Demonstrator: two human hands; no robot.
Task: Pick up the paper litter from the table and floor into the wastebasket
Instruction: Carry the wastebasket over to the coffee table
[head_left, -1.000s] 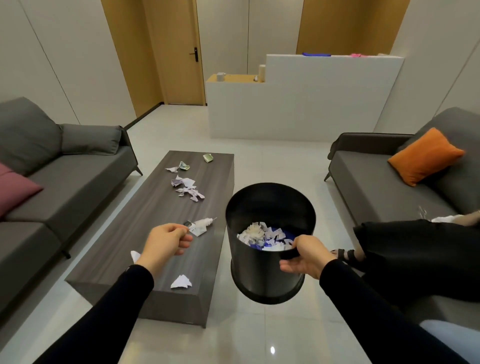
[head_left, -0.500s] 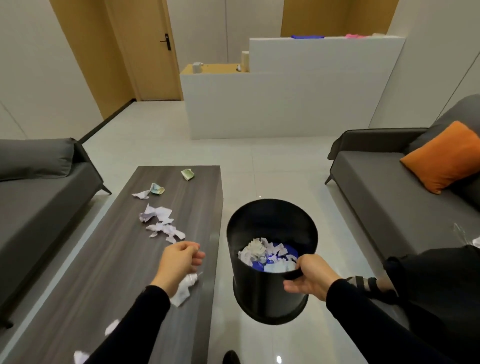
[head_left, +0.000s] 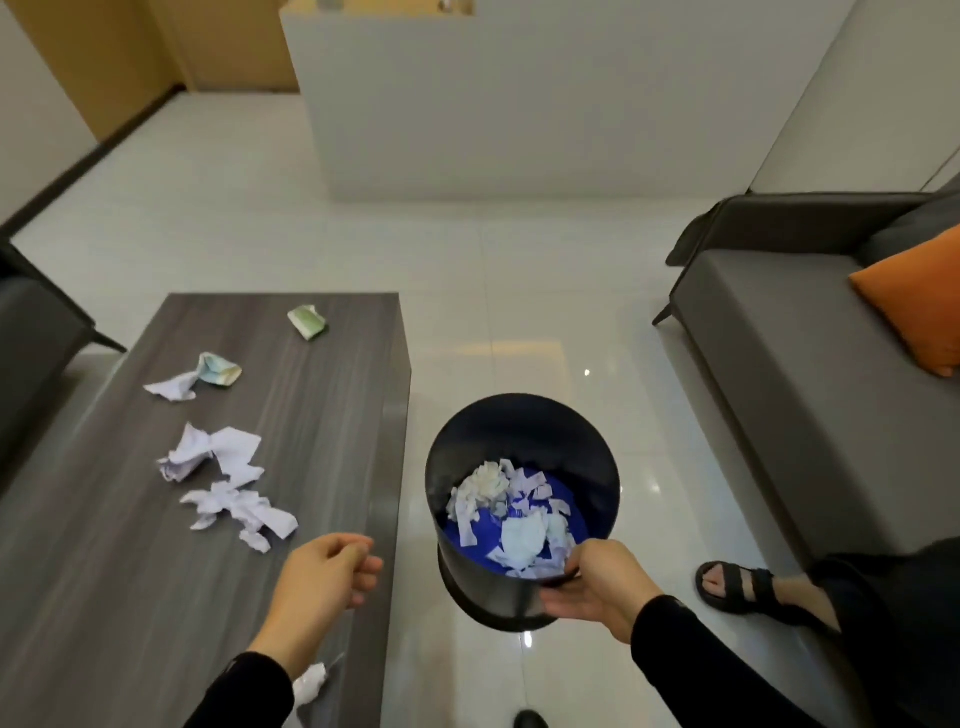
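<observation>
A black wastebasket (head_left: 524, 441) hangs above the floor just right of the table, tilted toward me, with white paper scraps on a blue liner inside. My right hand (head_left: 597, 584) grips its near rim. My left hand (head_left: 324, 579) hovers over the table's right edge with fingers curled in and nothing visible in them. On the dark wood table (head_left: 130, 597) lie a cluster of torn white scraps (head_left: 236, 512), a crumpled white sheet (head_left: 208, 454), a white and greenish wad (head_left: 195, 379) and a green piece (head_left: 308, 322). One white scrap (head_left: 310, 688) lies under my left forearm.
A grey sofa (head_left: 779, 389) with an orange cushion (head_left: 914, 306) runs along the right; a seated person's sandalled foot (head_left: 743, 584) rests on the floor beside it. Another grey sofa (head_left: 31, 332) stands at the left. A white counter (head_left: 519, 104) stands at the back.
The view has moved forward along the table and tilted down. My left hand has passed over the white scrap, which now lies under my forearm. The wastebasket stays in my right hand.
</observation>
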